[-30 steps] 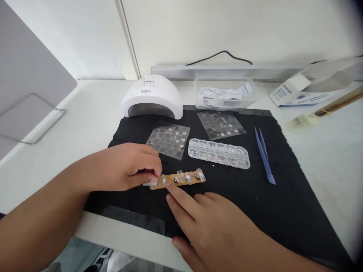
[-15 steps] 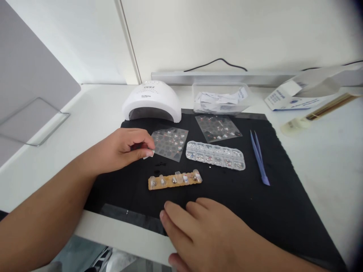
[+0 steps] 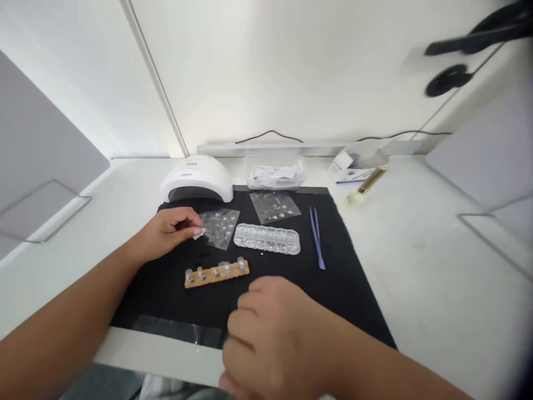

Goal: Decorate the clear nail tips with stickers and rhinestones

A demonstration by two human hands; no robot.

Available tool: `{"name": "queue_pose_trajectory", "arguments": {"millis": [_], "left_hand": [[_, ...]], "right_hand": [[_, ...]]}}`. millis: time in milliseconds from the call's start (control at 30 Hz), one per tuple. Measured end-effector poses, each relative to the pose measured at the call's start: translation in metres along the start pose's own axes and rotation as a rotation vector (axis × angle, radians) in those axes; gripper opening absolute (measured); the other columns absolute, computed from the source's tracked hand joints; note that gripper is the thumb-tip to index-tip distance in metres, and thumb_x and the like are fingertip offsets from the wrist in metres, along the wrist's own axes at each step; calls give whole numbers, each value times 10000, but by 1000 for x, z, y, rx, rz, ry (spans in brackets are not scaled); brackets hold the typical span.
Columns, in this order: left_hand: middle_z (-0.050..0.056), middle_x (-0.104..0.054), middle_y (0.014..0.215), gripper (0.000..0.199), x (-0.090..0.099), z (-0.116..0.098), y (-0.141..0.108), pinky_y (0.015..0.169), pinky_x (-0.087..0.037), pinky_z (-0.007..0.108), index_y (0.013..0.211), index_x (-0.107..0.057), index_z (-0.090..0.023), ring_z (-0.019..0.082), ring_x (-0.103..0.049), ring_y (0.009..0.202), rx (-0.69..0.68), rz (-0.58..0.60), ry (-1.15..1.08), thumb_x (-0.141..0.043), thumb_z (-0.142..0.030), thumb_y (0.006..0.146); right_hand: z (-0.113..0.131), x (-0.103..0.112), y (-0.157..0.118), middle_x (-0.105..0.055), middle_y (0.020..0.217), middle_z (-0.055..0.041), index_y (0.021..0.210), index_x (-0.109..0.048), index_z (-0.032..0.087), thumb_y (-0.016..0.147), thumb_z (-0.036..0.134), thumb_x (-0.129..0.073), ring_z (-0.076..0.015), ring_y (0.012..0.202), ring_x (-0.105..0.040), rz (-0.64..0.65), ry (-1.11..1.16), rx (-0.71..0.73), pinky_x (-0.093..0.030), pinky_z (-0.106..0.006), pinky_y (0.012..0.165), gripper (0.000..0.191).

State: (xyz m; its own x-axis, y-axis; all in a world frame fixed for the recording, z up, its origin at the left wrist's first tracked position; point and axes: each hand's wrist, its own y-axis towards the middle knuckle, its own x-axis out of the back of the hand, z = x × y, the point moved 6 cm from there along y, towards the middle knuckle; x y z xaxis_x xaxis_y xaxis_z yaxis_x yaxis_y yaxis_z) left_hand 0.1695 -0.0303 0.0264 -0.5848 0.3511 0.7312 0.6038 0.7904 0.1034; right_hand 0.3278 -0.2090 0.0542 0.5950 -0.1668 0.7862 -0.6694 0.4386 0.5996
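Note:
Between the thumb and fingertips of my left hand (image 3: pixel 175 229) is a small white wipe or piece of paper (image 3: pixel 199 234), pinched beside a clear sticker sheet (image 3: pixel 222 226). My right hand (image 3: pixel 275 336) is curled closed over the mat's front edge; its fingertips and anything inside are hidden. Between the hands lies a yellowish strip (image 3: pixel 216 275) bearing several press-on nails or nail tips on small metallic stands. A clear compartment case (image 3: pixel 266 239) of tiny nail gems sits beyond the right hand. Purple-blue tweezers (image 3: pixel 317 240) rest to its right.
A white nail lamp (image 3: pixel 197 173) stands at the back left of the black mat (image 3: pixel 345 283). Behind are another sticker sheet (image 3: pixel 275 206), a clear tub (image 3: pixel 275 176) of white packets, an open box (image 3: pixel 353 166) and a bundle of thin sticks (image 3: pixel 372 180).
My right hand has curled its fingers from stretched out to closed. My left hand keeps its pinch on the white piece. The view has tilted up and turned right.

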Motion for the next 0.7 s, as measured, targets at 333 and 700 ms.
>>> {"name": "queue_pose_trajectory", "arguments": {"millis": [333, 700], "left_hand": [[3, -652, 783, 222, 0, -101, 53, 627, -411, 260, 864, -647, -200, 139, -563, 681, -245, 125, 282, -589, -414, 884], [35, -705, 983, 251, -126, -186, 215, 657, -374, 260, 1053, -642, -215, 170, -606, 830, -411, 375, 648, -606, -360, 851]], "right_hand": [[-29, 0, 1, -446, 508, 49, 577, -456, 203, 771, 332, -567, -145, 480, -394, -31, 23, -109, -244, -302, 454, 258], [-26, -9, 10, -629, 612, 34, 769, -653, 209, 840, 455, -607, -175, 574, -560, 376, 64, -137, -264, -317, 441, 260]]}}
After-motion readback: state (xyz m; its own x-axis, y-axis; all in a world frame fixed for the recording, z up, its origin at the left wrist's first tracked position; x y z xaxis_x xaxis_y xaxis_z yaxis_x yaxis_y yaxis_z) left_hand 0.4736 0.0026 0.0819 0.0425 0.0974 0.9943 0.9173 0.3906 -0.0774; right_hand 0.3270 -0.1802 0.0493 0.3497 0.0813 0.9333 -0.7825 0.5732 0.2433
